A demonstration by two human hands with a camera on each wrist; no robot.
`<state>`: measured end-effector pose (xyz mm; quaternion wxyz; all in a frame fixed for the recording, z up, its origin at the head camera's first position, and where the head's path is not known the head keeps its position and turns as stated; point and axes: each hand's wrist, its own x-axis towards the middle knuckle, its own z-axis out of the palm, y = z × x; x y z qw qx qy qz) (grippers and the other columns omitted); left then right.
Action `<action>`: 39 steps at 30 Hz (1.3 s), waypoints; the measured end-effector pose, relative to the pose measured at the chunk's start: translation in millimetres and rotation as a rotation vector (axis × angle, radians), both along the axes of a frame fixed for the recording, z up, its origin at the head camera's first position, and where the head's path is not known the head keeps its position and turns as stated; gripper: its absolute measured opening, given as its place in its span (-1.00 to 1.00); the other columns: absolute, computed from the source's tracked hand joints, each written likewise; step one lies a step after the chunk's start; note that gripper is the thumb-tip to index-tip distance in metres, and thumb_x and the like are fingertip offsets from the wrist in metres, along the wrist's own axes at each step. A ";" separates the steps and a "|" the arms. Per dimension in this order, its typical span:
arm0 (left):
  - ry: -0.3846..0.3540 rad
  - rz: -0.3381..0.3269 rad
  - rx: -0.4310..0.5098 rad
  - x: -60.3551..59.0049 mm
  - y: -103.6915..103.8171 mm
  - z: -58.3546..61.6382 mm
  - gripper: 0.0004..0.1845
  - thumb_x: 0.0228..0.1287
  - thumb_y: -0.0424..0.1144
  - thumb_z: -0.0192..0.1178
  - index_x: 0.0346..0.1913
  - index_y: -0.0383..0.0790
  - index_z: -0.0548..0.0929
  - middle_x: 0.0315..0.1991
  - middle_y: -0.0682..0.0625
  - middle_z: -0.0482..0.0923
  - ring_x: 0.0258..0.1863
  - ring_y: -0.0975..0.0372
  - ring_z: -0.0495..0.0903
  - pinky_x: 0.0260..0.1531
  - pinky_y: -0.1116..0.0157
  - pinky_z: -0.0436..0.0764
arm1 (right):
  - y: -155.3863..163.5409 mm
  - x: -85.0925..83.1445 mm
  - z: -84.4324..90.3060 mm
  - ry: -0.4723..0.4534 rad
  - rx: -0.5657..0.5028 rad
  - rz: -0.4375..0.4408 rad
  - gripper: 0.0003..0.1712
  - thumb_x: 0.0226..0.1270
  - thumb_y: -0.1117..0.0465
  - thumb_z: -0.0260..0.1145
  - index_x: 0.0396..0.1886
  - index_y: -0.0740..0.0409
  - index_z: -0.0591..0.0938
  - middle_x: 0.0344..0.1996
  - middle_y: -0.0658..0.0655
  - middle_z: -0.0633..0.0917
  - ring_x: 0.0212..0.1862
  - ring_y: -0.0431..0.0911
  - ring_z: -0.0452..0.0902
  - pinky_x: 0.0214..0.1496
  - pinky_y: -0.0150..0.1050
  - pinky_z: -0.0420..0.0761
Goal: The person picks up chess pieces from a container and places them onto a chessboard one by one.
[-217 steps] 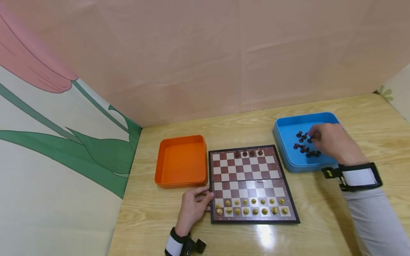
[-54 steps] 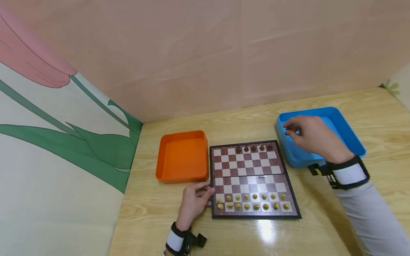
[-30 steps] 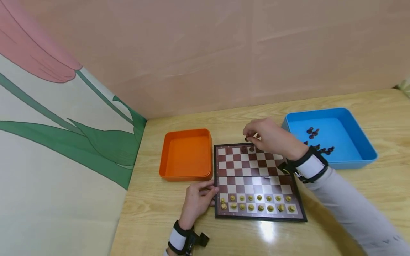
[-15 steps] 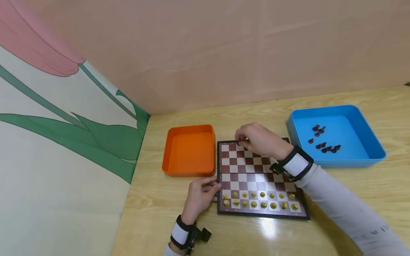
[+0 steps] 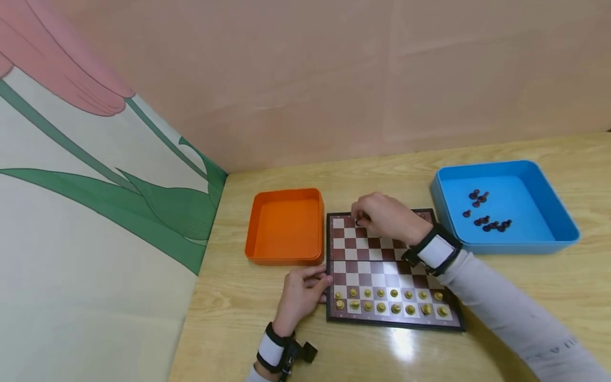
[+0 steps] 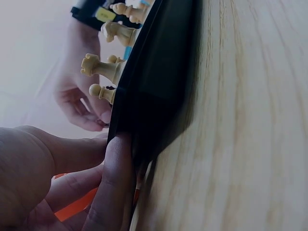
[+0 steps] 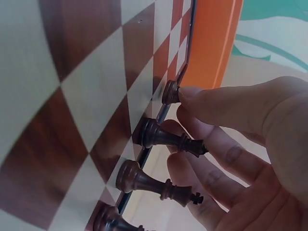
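My right hand pinches a dark chess piece between thumb and fingers, its base at a far-row square of the chessboard. The fingers hide its top. Beside it, in the right wrist view, stand a dark queen and a dark king, upright on the board. My left hand grips the board's left edge near the front corner, thumb above and a finger along the side. Two rows of pale gold chess pieces stand on the near side; a pale rook shows close up in the left wrist view.
A blue tray right of the board holds several loose dark chess pieces. Left of the board stands an orange tray. Everything rests on a wooden table, with a pinkish backdrop behind.
My right hand has left the blue tray with a dark piece and moved left to the board's far row. Earlier, a fifth dark piece joined that row. My left hand stays at the board's edge.
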<state>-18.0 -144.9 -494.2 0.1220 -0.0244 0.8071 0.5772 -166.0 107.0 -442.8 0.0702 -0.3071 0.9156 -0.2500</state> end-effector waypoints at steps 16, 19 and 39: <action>0.029 -0.021 0.011 -0.2 1.1 1.1 -0.63 0.45 -0.30 0.42 0.22 -0.37 0.74 -0.17 -0.11 0.77 -0.32 0.23 0.82 -0.48 0.33 0.83 | 2.8 2.0 -2.4 -0.002 0.025 -0.007 -0.84 0.38 0.40 0.47 -0.15 0.08 0.82 -0.25 0.04 0.76 -0.32 -0.13 0.58 -0.24 -0.24 0.72; 0.025 -0.016 0.016 0.4 0.5 0.6 -0.63 0.44 -0.30 0.43 0.22 -0.36 0.75 -0.19 -0.10 0.77 -0.32 0.22 0.82 -0.49 0.34 0.83 | 2.4 3.5 -0.6 0.001 0.031 -0.011 -0.84 0.38 0.39 0.47 -0.14 0.09 0.82 -0.24 0.05 0.75 -0.31 -0.12 0.58 -0.24 -0.23 0.73; 0.012 0.000 0.009 2.2 -0.7 0.6 -0.63 0.43 -0.28 0.45 0.21 -0.32 0.76 -0.17 -0.11 0.77 -0.33 0.21 0.82 -0.50 0.34 0.82 | 75.2 24.7 43.1 0.146 -0.065 -0.229 -0.81 0.51 0.24 0.44 0.03 0.17 0.79 -0.07 0.17 0.79 -0.04 0.09 0.72 -0.07 0.13 0.80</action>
